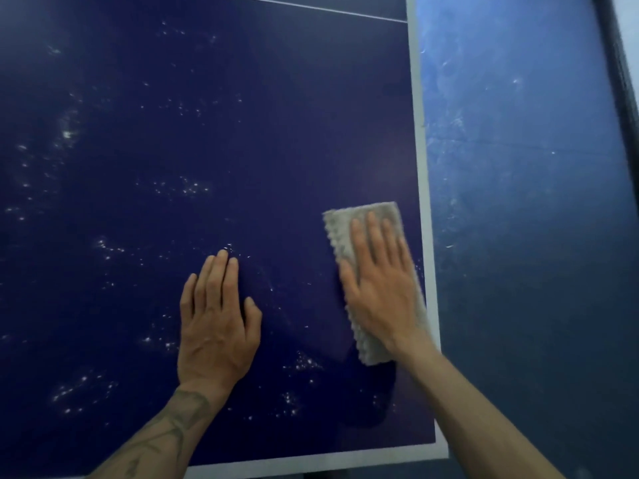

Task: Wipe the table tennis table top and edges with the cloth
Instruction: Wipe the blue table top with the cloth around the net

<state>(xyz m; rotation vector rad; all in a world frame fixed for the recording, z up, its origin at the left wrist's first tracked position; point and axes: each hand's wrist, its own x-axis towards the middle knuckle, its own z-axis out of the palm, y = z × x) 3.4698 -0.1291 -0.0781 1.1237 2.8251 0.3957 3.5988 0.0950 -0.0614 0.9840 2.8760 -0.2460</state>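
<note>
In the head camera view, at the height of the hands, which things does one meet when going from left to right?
Dusty table top → left hand flat on it → right hand pressing the cloth → white edge line → blue floor.

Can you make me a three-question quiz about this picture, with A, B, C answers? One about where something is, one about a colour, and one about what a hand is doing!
1. Where is the cloth?
A. near the table's right edge
B. on the floor
C. at the table's left side

2. What colour is the table top?
A. green
B. dark blue
C. red

3. What is the left hand doing?
A. gripping the cloth
B. making a fist
C. lying flat on the table

Answers: A, the cloth sits beside the white edge line; B, the surface is dark blue; C, its fingers are spread flat, while the right hand presses the cloth.
</note>
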